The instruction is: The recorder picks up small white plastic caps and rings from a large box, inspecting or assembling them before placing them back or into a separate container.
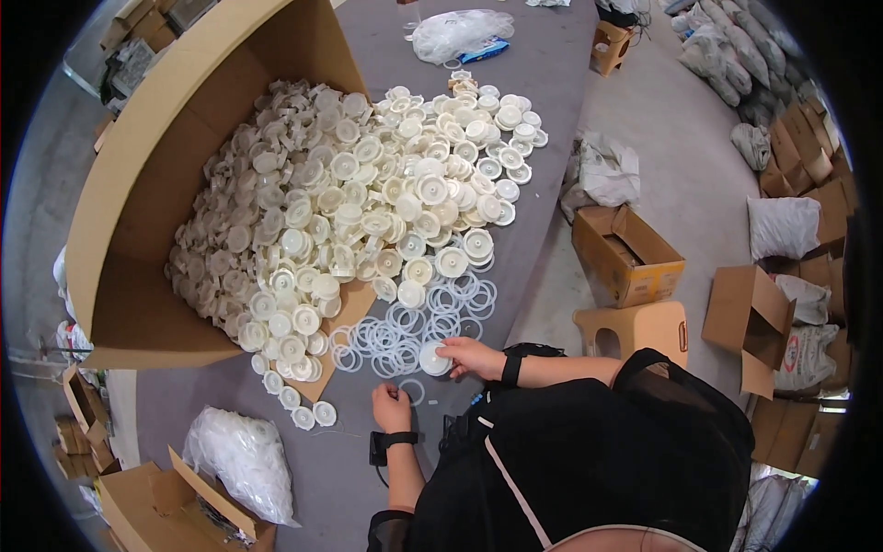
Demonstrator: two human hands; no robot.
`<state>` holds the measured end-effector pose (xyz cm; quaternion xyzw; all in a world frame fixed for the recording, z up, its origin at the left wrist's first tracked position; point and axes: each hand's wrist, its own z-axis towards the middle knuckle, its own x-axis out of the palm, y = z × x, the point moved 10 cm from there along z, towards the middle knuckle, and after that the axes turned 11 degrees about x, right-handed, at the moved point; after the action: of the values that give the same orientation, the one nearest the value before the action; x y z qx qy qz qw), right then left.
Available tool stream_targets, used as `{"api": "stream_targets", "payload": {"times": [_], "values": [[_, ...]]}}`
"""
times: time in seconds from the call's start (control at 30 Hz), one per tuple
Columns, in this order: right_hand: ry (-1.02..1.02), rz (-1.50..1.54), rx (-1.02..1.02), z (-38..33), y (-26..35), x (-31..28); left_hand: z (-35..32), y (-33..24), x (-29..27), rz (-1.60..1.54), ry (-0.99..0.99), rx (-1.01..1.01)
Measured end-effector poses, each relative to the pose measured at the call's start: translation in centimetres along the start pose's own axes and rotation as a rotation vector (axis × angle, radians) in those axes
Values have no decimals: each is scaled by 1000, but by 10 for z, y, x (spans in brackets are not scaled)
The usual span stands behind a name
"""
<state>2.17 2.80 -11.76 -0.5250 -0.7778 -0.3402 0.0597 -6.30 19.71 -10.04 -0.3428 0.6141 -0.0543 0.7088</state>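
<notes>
My right hand (470,357) grips a round white plastic cap (434,359) at the near edge of the grey table (543,83). My left hand (392,408) rests on the table with fingers curled, right beside a thin white ring (412,392); whether it pinches anything I cannot tell. Just beyond both hands lie several loose white rings (418,322). Behind them a large heap of white caps (368,193) spills from a tipped cardboard box (147,212).
A clear bag of white parts (244,460) lies at the near left beside a small carton (156,506). Another bag (455,35) sits at the table's far end. On the floor to the right stand a tan stool (635,329), open cartons (630,258) and filled sacks (782,225).
</notes>
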Motion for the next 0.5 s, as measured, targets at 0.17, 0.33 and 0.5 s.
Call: {"api": "stream_targets", "payload": {"times": [0.17, 0.33, 0.5], "values": [[-9, 86, 5, 10, -8, -9, -1, -5, 0, -12, 38, -61], [4, 150, 10, 6, -6, -6, -4, -2, 1, 66, 72, 15], [-38, 116, -71, 8, 1, -14, 0, 10, 7, -896, -87, -309]]}}
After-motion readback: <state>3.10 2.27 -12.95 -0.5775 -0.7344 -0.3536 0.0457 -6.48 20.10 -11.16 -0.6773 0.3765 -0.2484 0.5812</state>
